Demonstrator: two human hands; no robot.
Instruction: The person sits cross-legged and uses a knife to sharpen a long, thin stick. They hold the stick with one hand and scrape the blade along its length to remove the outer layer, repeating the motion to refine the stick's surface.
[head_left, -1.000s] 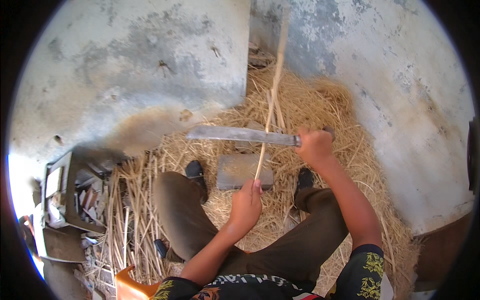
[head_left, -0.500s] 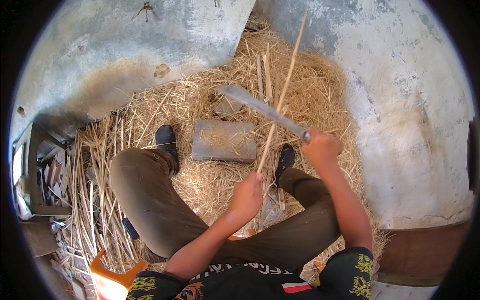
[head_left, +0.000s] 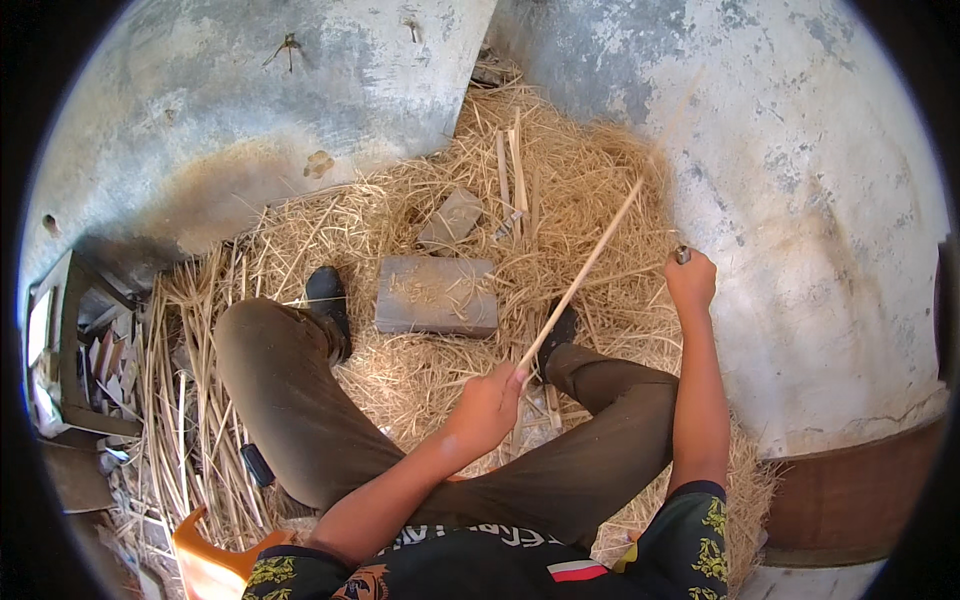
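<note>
My left hand grips the stick, my right hand the knife handle; a stroke sliding too low could cut me.

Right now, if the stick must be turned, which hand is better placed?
Probably the left hand: it grips the stick, while the right hand is apart from it, closed around a metal-collared handle.

My stick is showing pale tan, centre frame; my black sleeve, lower right, is bearing yellow floral print.
</note>
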